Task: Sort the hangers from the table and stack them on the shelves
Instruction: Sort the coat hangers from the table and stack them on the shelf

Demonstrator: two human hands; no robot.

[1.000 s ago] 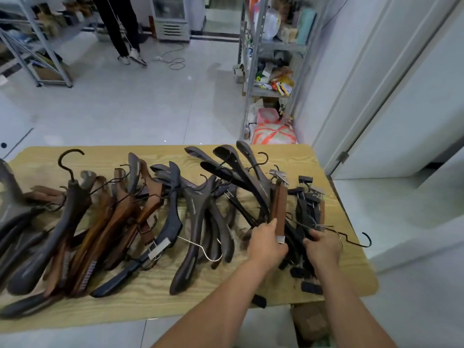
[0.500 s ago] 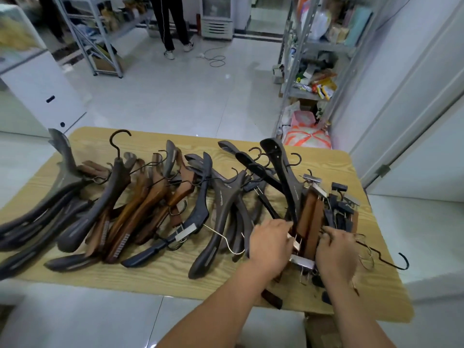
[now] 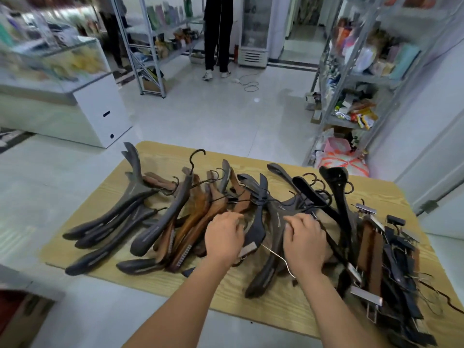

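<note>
The hangers lie in a big messy pile on the table. None is on the shelves yet, so the job looks like it is only starting.

The pile is already a bit sorted. The dark grey hangers lie together at the left. The brown wooden hangers lie next to them. The black hangers stand up a little on the right. The clip hangers are bunched at the far right edge. I think like goes with like so each kind can be picked up in one go.

The left hand rests on the pile where the brown ones meet a dark one. The right hand rests on the dark ones in the middle. The fingers of both hands bend down into the pile. The tips are hidden, so I cannot tell if they hold a hanger or just push.

The hooks are caught in each other, so pulling one out may drag others along.

The shelves stand on the right, past the table. A pink bag sits on the floor under them. A person stands far back, and a white counter is at the left.
</note>
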